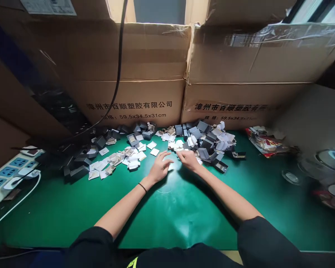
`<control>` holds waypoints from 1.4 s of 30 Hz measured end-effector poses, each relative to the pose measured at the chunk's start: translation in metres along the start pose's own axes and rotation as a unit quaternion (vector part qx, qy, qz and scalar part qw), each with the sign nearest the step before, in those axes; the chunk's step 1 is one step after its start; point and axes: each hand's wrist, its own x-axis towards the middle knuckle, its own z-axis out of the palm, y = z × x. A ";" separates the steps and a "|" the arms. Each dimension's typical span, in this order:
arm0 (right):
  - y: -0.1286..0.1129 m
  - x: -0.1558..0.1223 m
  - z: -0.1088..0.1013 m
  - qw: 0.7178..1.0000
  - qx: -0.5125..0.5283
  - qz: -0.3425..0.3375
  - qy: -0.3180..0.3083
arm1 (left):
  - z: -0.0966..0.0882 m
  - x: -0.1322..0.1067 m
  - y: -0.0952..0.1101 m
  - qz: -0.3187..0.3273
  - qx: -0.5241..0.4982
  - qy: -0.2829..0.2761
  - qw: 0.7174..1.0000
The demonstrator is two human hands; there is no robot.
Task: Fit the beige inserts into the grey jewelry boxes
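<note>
My left hand (pixel 159 167) is over the middle of the green table, its thumb and fingers apart and nothing visible between them. A small pale patch shows on the table just beside its thumb. My right hand (pixel 188 159) has its fingers curled together at the front of the white pieces (pixel 179 144); what they hold, if anything, is too small to make out. Dark grey small boxes (pixel 203 153) lie heaped beyond and beside the right hand. Left of my left hand are scattered white and cream flat pieces (pixel 133 156).
Cardboard boxes (pixel 134 95) wall off the back. More dark boxes (pixel 80 172) and a power strip (pixel 7 173) with cables lie at left. A black cable (pixel 118 70) hangs down in front of the cardboard. On the right are a red plastic packet (pixel 266 143) and a clear container (pixel 324 163).
</note>
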 end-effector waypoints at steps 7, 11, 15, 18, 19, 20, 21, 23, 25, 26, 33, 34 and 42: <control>-0.025 0.087 0.032 0.987 0.028 0.039 -0.152 | -0.025 -0.024 -0.027 -0.159 -0.026 0.171 0.972; -0.024 0.159 0.054 0.993 0.052 0.102 0.006 | -0.024 -0.020 -0.028 -0.147 -0.055 0.118 0.981; -0.022 0.194 0.092 0.988 0.061 0.144 0.018 | -0.025 -0.022 -0.029 -0.143 -0.064 0.086 0.984; -0.019 0.195 0.112 0.988 0.055 0.146 0.008 | -0.026 -0.023 -0.030 -0.155 -0.077 0.072 0.982; -0.018 0.193 0.114 0.988 0.052 0.145 0.005 | -0.027 -0.023 -0.029 -0.164 -0.088 0.069 0.980; -0.017 0.191 0.114 0.988 0.050 0.146 0.002 | -0.027 -0.022 -0.029 -0.174 -0.104 0.070 0.977; -0.016 0.187 0.112 0.988 0.045 0.146 0.000 | -0.028 -0.022 -0.028 -0.185 -0.121 0.072 0.973; -0.014 0.179 0.103 0.991 0.029 0.130 0.018 | -0.029 -0.021 -0.027 -0.203 -0.150 0.082 0.964; -0.012 0.167 0.089 0.995 0.005 0.075 0.069 | -0.030 -0.020 -0.027 -0.220 -0.169 0.099 0.956; -0.011 0.158 0.081 0.994 -0.007 0.031 0.102 | -0.030 -0.020 -0.028 -0.230 -0.179 0.111 0.950; -0.005 0.076 0.025 0.938 -0.110 -0.283 0.166 | -0.033 -0.016 -0.039 -0.293 -0.250 0.260 0.886; -0.004 0.067 0.018 0.931 -0.122 -0.297 0.174 | -0.034 -0.016 -0.039 -0.295 -0.249 0.293 0.875; -0.017 0.011 0.021 0.912 -0.087 -0.360 0.175 | -0.036 -0.019 -0.014 -0.253 -0.322 0.245 0.879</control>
